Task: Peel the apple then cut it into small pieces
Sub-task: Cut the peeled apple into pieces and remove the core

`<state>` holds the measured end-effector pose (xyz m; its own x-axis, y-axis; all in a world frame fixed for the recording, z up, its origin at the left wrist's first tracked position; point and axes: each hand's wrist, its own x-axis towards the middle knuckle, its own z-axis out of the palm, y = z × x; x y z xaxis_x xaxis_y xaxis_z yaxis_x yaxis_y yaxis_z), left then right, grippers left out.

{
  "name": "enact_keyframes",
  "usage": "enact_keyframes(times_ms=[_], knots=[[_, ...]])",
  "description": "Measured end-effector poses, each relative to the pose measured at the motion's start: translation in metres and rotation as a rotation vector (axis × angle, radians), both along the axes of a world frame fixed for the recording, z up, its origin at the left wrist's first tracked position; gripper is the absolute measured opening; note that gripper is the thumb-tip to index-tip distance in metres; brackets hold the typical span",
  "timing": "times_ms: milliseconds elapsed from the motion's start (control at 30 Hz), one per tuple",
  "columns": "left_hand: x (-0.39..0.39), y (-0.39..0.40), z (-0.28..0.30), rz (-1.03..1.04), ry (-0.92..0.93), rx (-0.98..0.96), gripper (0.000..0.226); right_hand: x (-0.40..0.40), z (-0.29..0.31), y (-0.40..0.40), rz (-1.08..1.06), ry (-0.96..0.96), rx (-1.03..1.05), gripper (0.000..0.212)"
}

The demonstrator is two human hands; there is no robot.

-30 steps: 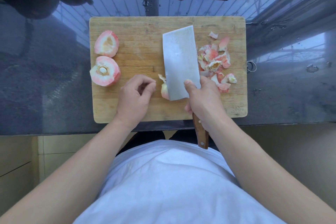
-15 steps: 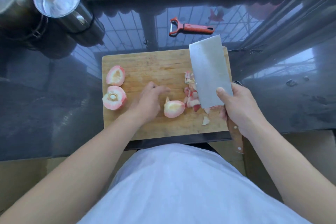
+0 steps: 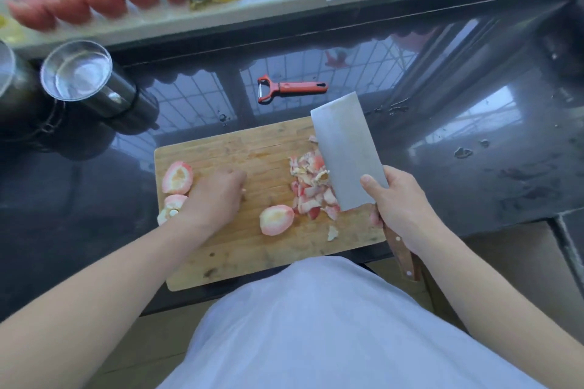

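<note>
Board: the wooden cutting board point(image 3: 240, 249) is the landmark, and its near edge hangs a little over the counter.
Right hand: the right hand point(image 3: 399, 208) grips the cleaver point(image 3: 346, 151), held up over the board's right side.
Left hand: the left hand point(image 3: 215, 196) is curled down on the board's left part; I cannot tell if it pinches anything.
Apple: a peeled chunk point(image 3: 275, 219) lies mid-board, two more chunks point(image 3: 177, 178) at the left edge, cut bits point(image 3: 311, 186) under the blade.
Risk: the round chunk could roll when cut, and the blade could nick close fingers.
Risk two: a hard chop could tip the board.

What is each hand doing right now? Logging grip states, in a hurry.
Left hand: knuckles up on the cutting board; grip cannot be told.
Right hand: holding the cleaver.
</note>
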<state>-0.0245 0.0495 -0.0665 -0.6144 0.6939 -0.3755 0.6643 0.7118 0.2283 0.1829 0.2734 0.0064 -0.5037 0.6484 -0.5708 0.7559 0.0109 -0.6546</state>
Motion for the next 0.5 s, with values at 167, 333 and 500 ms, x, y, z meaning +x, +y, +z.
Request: enact_keyframes(times_ms=[167,333,500], knots=[[0.012,0.054,0.009,0.371,-0.403,0.296,0.014,0.01,-0.003,0.012,-0.055,-0.04,-0.022,0.016],[0.04,0.116,0.0,0.146,-0.388,0.309,0.009,0.022,0.001,0.022,-0.095,-0.08,-0.009,0.016],[0.007,0.087,0.017,0.278,-0.314,0.31,0.03,0.03,0.002,0.021,-0.15,-0.082,-0.014,0.016]])
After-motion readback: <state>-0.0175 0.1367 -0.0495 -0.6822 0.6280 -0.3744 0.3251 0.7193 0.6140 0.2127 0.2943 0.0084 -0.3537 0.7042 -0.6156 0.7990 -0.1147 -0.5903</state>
